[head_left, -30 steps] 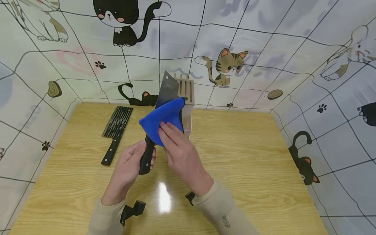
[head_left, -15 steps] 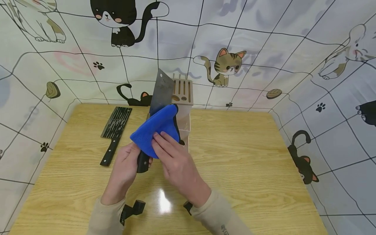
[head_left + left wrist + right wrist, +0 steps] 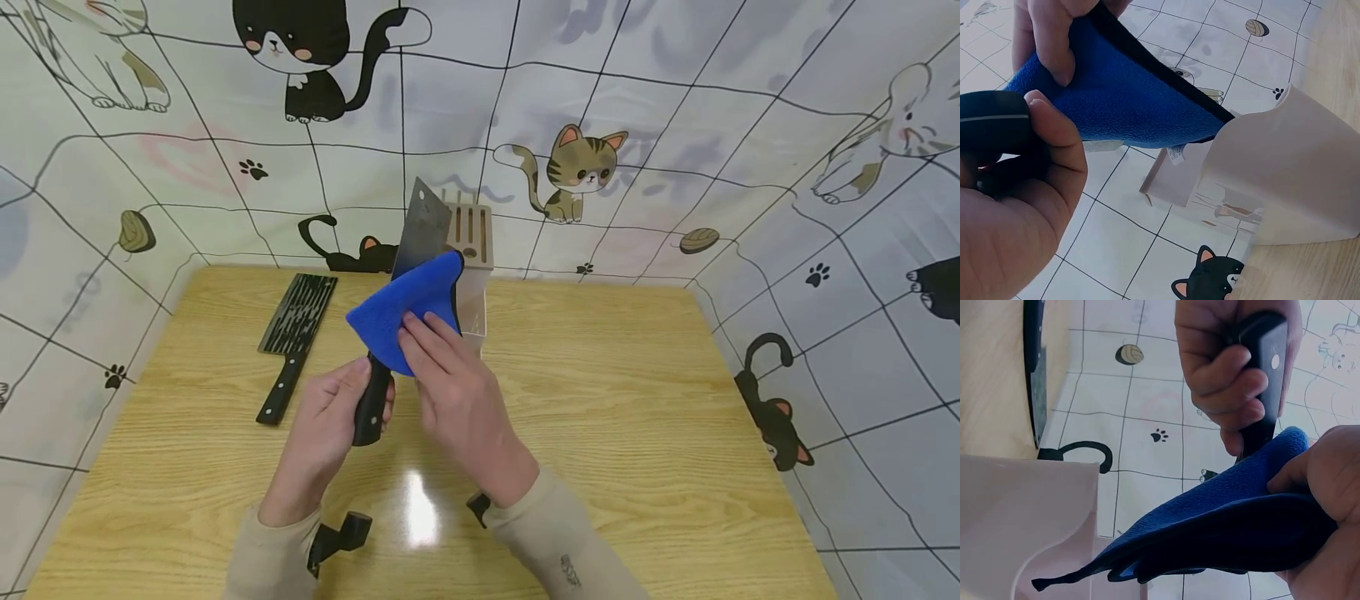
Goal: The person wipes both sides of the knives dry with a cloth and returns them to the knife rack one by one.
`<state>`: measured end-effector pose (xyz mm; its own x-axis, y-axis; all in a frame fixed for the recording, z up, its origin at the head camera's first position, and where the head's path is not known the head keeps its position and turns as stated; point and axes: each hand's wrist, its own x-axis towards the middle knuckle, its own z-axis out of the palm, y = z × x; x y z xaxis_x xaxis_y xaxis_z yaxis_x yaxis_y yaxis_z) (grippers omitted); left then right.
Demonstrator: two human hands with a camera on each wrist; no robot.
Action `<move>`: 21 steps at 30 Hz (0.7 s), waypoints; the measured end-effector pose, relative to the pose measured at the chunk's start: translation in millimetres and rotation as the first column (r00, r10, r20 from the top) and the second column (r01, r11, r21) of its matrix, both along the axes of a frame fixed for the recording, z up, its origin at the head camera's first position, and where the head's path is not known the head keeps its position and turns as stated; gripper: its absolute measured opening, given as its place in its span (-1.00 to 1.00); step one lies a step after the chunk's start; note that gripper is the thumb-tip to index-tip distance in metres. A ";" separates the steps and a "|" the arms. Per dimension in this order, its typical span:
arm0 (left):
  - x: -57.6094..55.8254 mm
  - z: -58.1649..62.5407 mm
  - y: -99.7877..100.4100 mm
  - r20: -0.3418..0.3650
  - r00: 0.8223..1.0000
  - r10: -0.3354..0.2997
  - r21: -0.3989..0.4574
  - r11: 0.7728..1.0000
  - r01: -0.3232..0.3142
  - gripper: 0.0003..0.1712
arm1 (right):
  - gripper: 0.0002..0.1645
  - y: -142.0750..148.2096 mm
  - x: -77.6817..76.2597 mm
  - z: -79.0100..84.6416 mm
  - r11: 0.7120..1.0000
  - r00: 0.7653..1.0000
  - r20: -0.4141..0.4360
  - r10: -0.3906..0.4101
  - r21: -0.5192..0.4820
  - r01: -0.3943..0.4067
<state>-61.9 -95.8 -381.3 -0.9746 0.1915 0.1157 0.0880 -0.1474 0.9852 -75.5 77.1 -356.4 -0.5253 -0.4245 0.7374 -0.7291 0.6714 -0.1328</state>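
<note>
My left hand grips the black riveted handle of a cleaver, its broad grey blade tilted up and away above the table. With my right hand I hold a blue cloth with dark edging, folded over the lower blade. Its fingers lie on the cloth's near face, and in the right wrist view the thumb shows against the cloth. The cloth hides the blade's part nearest the handle. In the left wrist view, curled fingers wrap the handle beside the cloth.
A second cleaver, with a black-patterned blade and black handle, lies on the wooden table to the left. Directly behind the held cleaver stands a beige slotted knife holder. A cat-printed sheet rises behind and at both sides.
The cloth slid down toward the handle half a second ago and is now back up the blade. The cleaver swung slightly left, then back right. The second cleaver stays put.
</note>
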 end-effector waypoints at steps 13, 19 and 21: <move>0.2 -3.2 1.0 0.020 0.998 0.051 -0.022 0.998 -0.051 -0.45 | -0.63 -4.3 12.1 -3.6 0.999 0.999 0.011 0.034 0.038 -0.035; -1.5 -0.5 -0.9 0.074 0.987 0.140 -0.079 0.988 -0.134 -0.52 | -0.61 -6.8 23.1 -8.3 0.995 0.997 0.002 0.082 0.054 -0.082; -2.7 0.6 -2.3 0.065 0.981 0.182 -0.093 0.980 -0.176 -0.53 | -0.60 -7.4 25.9 -9.1 0.993 0.995 -0.008 0.101 0.062 -0.101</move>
